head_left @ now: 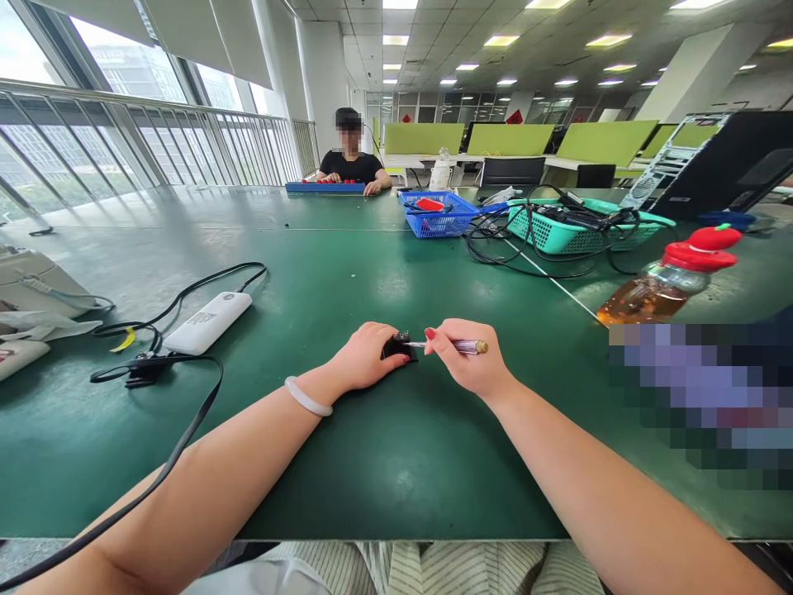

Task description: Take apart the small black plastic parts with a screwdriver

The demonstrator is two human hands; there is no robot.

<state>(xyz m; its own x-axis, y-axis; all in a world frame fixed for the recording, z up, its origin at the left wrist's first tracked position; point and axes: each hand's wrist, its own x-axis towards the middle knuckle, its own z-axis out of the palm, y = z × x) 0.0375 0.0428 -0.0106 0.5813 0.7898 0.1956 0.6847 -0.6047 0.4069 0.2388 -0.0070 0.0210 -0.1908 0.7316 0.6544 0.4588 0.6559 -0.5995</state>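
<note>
My left hand [367,357] rests on the green table [384,446] and grips a small black part [396,345], mostly hidden under the fingers. My right hand [467,361] holds a thin screwdriver [462,346] with a clear handle and a gold end cap. Its metal tip points left and meets the top of the black part. A pale bangle [307,397] sits on my left wrist.
A white power bank [207,321] with black cables [154,364] lies to the left. A lying bottle with a red cap [672,277] is at right. Farther back stand a blue basket [439,215], a teal basket [573,227] of cables, and a seated person [350,161].
</note>
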